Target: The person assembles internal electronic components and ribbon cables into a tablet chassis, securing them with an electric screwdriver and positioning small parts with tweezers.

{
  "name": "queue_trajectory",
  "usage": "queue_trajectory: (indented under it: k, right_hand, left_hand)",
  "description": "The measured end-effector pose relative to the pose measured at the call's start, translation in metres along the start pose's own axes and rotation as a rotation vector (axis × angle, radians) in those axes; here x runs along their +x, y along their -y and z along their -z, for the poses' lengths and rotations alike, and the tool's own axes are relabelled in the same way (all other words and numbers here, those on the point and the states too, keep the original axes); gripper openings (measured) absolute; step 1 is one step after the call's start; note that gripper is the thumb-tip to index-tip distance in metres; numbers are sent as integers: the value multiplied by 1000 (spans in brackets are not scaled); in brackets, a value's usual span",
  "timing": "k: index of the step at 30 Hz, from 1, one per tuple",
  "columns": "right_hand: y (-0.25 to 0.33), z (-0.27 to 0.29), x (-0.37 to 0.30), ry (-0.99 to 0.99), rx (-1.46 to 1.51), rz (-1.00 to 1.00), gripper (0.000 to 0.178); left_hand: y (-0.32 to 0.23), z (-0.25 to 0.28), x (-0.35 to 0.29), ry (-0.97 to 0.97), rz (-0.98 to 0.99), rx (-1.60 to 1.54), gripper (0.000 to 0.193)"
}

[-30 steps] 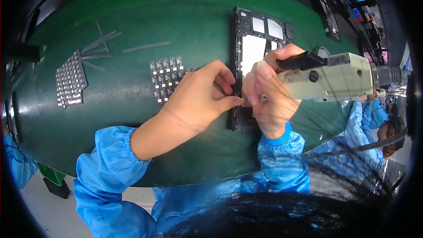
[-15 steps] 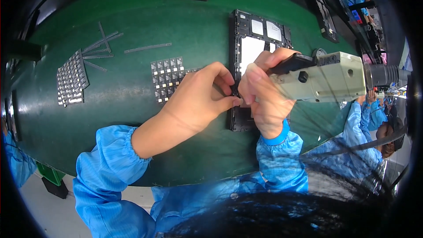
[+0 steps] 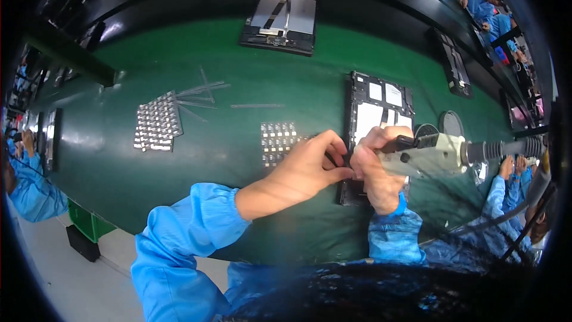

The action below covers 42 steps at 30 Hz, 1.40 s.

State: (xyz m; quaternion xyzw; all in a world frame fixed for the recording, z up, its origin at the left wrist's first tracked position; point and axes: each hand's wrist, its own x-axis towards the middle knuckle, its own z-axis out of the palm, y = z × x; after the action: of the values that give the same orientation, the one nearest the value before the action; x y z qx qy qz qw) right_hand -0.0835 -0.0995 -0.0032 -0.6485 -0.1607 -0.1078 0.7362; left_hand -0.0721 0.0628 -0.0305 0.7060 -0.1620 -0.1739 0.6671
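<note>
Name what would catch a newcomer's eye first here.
First, the bulky pale tool gripped in the right hand, right of centre. Next, the black-framed device beneath them, with the left hand at its left edge. Farther left on the green table, sheets of small pieces lie beside thin strips.

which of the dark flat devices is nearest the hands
The front device, partly covered by the right hand, with the left hand at its left edge; the back device and upper-right device lie farther off.

L hand (image 3: 311,165) curled, R hand (image 3: 378,170) clenched
</note>
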Motion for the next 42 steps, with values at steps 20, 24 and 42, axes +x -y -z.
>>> queue_trajectory:
  k: [20, 24, 42]
  right_hand:
    - [35, 166, -10, -535, -6, 157, 29]
    - [34, 166, -6, -577, -54, 105, 30]
    - [28, 162, -1, -552, -33, 10, 29]
  left_hand:
    - [-28, -7, 5, 20, 369, -69, 34]
    - [-24, -9, 7, -14, 411, -32, 33]
    - [-29, -13, 6, -43, 443, -102, 32]
